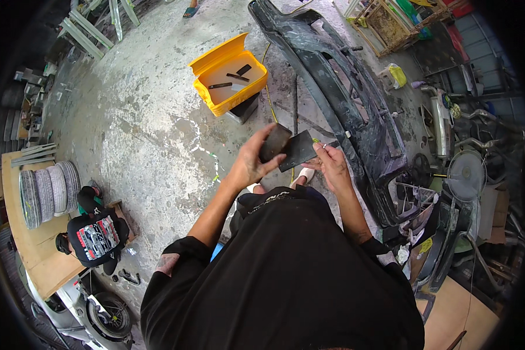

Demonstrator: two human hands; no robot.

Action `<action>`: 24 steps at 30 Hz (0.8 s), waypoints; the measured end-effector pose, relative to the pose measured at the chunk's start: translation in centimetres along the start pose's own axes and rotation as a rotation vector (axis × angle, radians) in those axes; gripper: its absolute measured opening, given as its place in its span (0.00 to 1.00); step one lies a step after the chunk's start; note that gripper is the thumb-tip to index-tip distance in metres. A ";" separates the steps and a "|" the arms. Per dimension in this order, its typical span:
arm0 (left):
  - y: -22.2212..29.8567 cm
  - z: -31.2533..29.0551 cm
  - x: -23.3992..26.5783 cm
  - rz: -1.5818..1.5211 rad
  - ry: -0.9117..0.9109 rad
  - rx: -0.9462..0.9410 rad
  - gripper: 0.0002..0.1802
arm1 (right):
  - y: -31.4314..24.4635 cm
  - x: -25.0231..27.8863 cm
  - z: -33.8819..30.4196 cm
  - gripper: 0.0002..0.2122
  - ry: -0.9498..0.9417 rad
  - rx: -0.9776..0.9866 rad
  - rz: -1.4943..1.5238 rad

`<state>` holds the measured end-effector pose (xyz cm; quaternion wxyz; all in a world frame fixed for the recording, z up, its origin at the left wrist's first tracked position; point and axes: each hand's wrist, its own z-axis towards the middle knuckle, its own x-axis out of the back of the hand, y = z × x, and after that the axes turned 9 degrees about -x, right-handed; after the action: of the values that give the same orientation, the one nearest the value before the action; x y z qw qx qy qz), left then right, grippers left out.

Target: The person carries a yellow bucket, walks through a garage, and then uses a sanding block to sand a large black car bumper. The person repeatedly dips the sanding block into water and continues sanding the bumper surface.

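Note:
My left hand [249, 160] is closed on a dark, worn sanding block [275, 143], its thumb reaching toward a dark grey sheet of sandpaper [298, 150]. The sheet's right edge is pinched between the thumb and fingers of my right hand [333, 167]. Block and sheet are close together in front of my body, and the sheet's left edge lies near or under the block; I cannot tell if they touch. A tiny yellow-green spot shows by the right fingertips, too small to name. Right of my hands stands a long, scuffed black car bumper [338, 87].
Ahead, an open yellow case [230, 79] with several dark pieces in pale contents sits on a dark support. A person [96, 230] crouches at left by stacked tires [49, 192] and a wheel [108, 315]. A fan [467, 175] and exhaust pipes [443, 128] crowd the right.

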<state>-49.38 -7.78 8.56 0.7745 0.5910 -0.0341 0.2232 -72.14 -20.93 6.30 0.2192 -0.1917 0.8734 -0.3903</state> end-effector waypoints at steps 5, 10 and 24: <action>0.1 -0.1 -0.5 0.226 -0.233 -0.272 0.49 | -1.3 -1.1 -1.4 0.18 -0.151 -0.023 -0.063; 0.8 0.7 -1.1 0.174 -0.249 -0.301 0.51 | -1.7 -1.7 -2.5 0.21 -0.145 0.012 -0.069; 1.9 -0.8 -2.5 0.240 -0.198 -0.139 0.53 | -1.0 -4.6 -2.9 0.29 0.054 0.038 -0.330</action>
<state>-52.47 -7.43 9.22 0.7740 0.5468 -0.1961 0.2520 -69.72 -17.49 9.84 0.1322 -0.3177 0.8282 -0.4424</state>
